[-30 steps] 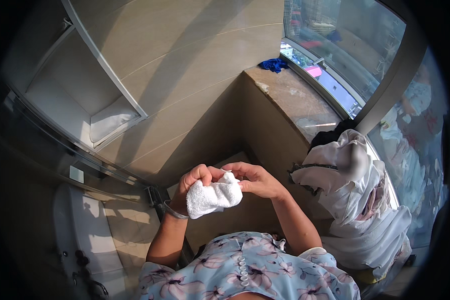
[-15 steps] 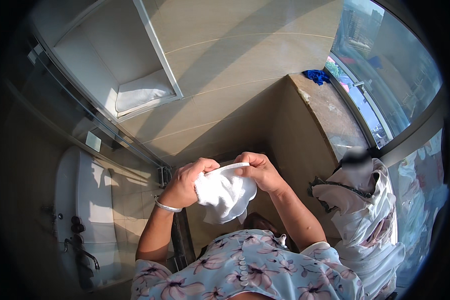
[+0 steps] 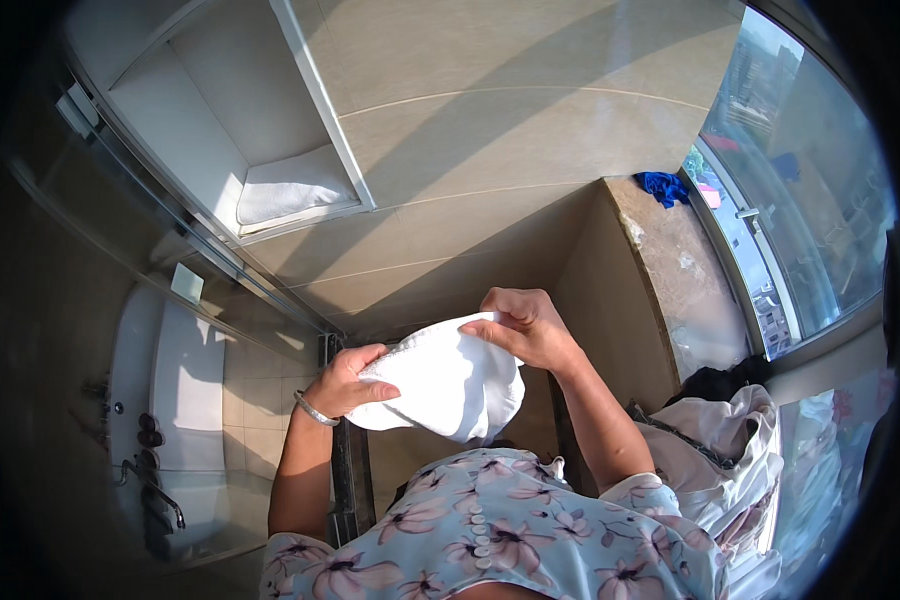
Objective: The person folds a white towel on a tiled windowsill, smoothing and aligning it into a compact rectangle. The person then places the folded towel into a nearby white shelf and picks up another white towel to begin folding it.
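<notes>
A white cloth (image 3: 448, 375) hangs in front of my chest, stretched between both hands and bright in the sun. My left hand (image 3: 344, 386), with a bracelet at the wrist, pinches its left edge, thumb on top. At the upper right corner, my right hand (image 3: 532, 328) is closed on the hem between thumb and fingers. The lower part droops in loose folds. Its exact kind cannot be made out.
A heap of white clothes (image 3: 720, 440) lies to my right below the window. On the stone ledge (image 3: 685, 265) rests a blue cloth (image 3: 662, 187). A wall niche holds a folded white towel (image 3: 295, 185). Behind glass at left stands a bathtub (image 3: 185, 400).
My hands have moved apart and the white cloth is now spread wider. The left hand has dropped a little lower and left along its edge.
</notes>
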The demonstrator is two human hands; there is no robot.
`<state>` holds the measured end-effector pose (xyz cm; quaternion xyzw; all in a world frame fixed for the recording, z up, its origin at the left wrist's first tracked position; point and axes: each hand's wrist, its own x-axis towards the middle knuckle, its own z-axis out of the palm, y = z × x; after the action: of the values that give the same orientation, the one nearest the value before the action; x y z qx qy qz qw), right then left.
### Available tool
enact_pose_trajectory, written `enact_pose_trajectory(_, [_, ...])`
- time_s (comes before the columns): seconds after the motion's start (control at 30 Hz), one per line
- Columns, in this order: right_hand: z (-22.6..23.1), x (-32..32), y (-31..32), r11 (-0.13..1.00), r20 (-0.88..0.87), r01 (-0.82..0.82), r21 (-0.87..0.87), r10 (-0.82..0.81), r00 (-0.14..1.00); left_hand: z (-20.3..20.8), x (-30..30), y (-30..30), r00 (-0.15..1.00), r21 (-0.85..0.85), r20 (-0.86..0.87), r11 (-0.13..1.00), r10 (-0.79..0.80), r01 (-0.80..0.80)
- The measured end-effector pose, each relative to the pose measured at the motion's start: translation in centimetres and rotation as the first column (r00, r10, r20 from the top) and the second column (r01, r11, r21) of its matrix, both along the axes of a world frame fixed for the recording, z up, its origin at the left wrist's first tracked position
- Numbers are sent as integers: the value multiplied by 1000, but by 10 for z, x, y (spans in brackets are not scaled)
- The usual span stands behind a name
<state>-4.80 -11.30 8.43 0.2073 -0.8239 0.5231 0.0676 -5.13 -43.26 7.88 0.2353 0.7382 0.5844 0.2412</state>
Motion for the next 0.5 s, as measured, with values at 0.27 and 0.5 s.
enact_pose_trajectory(0.27, [-78,-44,66,974,384,77,213,-156,910,-8,-52,38,924,77,-149,936,352,-344])
enact_pose_trajectory(0.5, [-109,-61,84,968,412,244,57,-246,878,-24,-101,21,696,-250,-639,768,326,-590])
